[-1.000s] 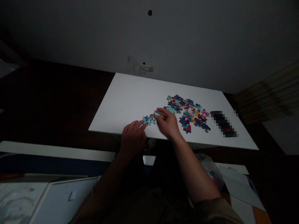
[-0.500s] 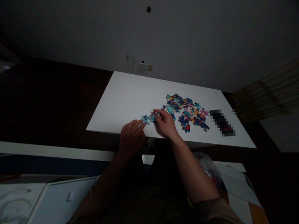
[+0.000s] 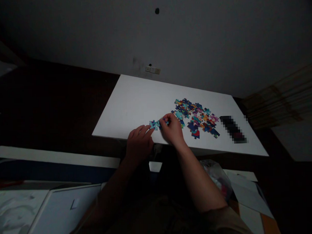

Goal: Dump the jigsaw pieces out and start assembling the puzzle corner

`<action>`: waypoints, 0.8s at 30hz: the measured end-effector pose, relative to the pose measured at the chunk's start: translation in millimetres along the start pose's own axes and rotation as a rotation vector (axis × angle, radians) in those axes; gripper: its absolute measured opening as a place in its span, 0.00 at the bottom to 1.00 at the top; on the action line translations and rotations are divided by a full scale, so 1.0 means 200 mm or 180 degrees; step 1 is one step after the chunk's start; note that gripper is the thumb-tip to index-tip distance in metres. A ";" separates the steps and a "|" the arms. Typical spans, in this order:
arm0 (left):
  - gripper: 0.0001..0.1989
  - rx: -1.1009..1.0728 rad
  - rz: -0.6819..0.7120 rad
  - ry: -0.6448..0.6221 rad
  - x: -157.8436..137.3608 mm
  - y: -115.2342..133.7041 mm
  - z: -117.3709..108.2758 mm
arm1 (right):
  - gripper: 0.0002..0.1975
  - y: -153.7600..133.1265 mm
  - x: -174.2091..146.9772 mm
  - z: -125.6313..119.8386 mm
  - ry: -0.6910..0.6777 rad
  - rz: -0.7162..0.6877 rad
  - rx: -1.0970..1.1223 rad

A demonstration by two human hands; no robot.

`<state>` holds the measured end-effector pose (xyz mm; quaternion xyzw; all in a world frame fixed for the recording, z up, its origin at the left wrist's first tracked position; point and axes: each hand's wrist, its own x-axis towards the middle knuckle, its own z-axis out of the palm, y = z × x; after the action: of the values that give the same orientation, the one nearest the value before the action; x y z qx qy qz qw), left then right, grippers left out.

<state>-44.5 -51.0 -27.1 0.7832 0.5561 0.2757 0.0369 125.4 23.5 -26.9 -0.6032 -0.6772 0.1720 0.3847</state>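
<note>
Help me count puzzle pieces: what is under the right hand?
Blue puzzle pieces show at the fingertips of the right hand, on the white table. Whatever lies beneath its palm and curled fingers is covered, so I cannot tell.

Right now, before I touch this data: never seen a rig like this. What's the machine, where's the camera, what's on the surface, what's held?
There's no machine: these are a person's two bare hands, seen by a camera worn on the head, looking forward and down.

On the white table lies a colourful spread of puzzle pieces, with a dark, pixelated patch to its right.

The left hand has its fingertips at a small light-blue group of pieces near the front edge. The right hand bends its fingers over pieces beside that group; whether its grip is closed on one is too dim and small to tell.
</note>
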 end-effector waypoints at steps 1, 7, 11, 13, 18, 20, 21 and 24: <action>0.21 -0.0005 0.0002 0.0000 0.00 0.00 0.00 | 0.07 -0.01 -0.01 -0.01 0.0030 -0.0102 -0.0179; 0.21 -0.0010 0.0014 0.0016 0.00 -0.01 0.00 | 0.10 -0.03 -0.03 -0.05 -0.0146 -0.0161 -0.0906; 0.21 -0.0007 0.0026 0.0076 0.00 -0.01 0.01 | 0.12 -0.03 -0.03 -0.05 -0.0173 -0.0339 -0.1129; 0.21 -0.0009 0.0034 0.0106 0.00 -0.01 0.02 | 0.12 -0.03 -0.04 -0.05 -0.0083 -0.0431 -0.1180; 0.20 0.0029 0.0004 0.0070 0.00 0.00 0.00 | 0.12 -0.03 -0.08 -0.10 0.0012 -0.0430 -0.0754; 0.20 0.0062 -0.0004 0.0002 0.01 0.01 -0.01 | 0.12 -0.02 -0.11 -0.15 0.0039 -0.0425 -0.0517; 0.20 0.0078 0.0002 -0.0032 0.01 0.01 -0.01 | 0.11 -0.01 -0.13 -0.17 0.0068 -0.0427 -0.0414; 0.20 0.0131 0.0038 -0.0097 0.04 0.04 -0.01 | 0.11 0.05 -0.19 -0.27 0.0275 -0.0408 -0.0257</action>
<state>-37.3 -48.0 -19.1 0.7912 0.5563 0.2524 0.0276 170.3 -22.4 -11.8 -0.5805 -0.7035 0.0935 0.3992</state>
